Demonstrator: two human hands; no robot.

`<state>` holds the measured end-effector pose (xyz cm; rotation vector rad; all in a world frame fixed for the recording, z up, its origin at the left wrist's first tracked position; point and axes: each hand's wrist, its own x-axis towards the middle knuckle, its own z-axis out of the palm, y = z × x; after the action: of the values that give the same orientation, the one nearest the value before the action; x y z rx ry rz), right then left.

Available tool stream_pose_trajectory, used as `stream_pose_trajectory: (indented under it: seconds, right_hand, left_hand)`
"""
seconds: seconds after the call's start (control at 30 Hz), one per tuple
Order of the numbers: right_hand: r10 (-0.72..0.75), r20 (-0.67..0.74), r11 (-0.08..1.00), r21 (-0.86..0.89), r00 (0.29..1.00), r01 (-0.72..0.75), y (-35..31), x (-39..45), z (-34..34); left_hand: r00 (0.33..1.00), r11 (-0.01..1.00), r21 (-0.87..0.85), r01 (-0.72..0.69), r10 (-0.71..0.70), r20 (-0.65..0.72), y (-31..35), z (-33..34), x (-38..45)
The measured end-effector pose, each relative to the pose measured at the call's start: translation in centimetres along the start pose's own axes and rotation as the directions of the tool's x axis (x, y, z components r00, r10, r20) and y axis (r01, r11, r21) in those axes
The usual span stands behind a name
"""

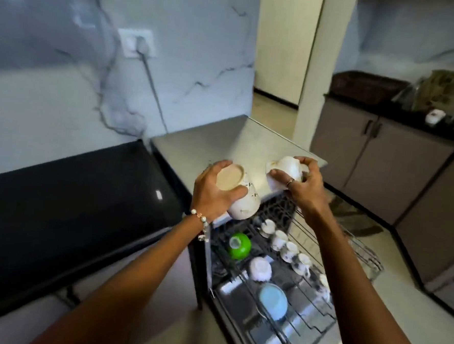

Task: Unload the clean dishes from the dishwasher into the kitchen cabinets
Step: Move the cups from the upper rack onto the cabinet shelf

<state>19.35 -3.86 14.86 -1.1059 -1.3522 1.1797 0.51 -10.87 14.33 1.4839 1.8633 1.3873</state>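
My left hand (214, 189) grips a white patterned bowl (245, 205), tilted with its base turned toward me, above the dishwasher's front edge. Just to the right, my right hand (303, 182) holds a smaller white cup (284, 166) over the grey dishwasher top (235, 143). Below both hands the pulled-out dish rack (292, 295) carries a green bowl (240, 245), a white bowl (260, 269), a light blue plate (273, 301) and a row of several small white cups (286, 247).
A black countertop (72, 202) lies to the left under a marbled wall with a socket (137, 43) and cord. Brown lower cabinets (380, 165) stand at the right, their dark counter holding a basket (366, 86) and small items. A doorway opens behind.
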Motion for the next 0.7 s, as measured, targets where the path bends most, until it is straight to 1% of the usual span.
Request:
stream_pose_trajectory:
  seconds: [0.1, 0.2, 0.33, 0.43, 0.5, 0.63, 0.7]
  right_hand:
    - [-0.135, 0.075, 0.99, -0.019, 0.988, 0.136, -5.1, -1.6, 5.5]
    - [-0.249, 0.134, 0.969, 0.023, 0.959, 0.248, -9.3, -2.7, 10.9]
    - [-0.368, 0.235, 0.93, 0.085, 0.9, 0.358, -14.7, -3.7, 18.1]
    - [-0.433, 0.279, 0.9, 0.079, 0.857, 0.429, -18.2, -3.6, 22.8]
    - [-0.473, 0.289, 0.878, 0.08, 0.832, 0.471, -20.5, -2.7, 26.0]
    - [-0.556, 0.304, 0.825, 0.092, 0.773, 0.557, -24.7, 0.0, 31.4]
    - [-0.593, 0.305, 0.799, 0.113, 0.745, 0.59, -26.7, 2.0, 33.9]
  left_hand:
    - [0.987, 0.996, -0.084, 0.013, -0.026, -0.161, 0.6, -8.0, -0.3]
    - [0.962, 0.992, -0.123, -0.006, -0.028, -0.271, 1.6, -15.5, -0.5]
    - [0.91, 0.997, -0.033, -0.075, 0.055, -0.411, 3.3, -25.0, 0.0]
    - [0.856, 0.994, 0.022, -0.109, 0.105, -0.506, 4.5, -30.6, 1.1]
    - [0.81, 0.992, 0.015, -0.126, 0.111, -0.576, 5.4, -34.0, 2.5]
    - [0.742, 0.987, -0.005, -0.16, 0.117, -0.661, 7.0, -39.4, 6.1]
    - [0.725, 0.98, -0.007, -0.201, 0.144, -0.673, 7.6, -42.0, 8.6]
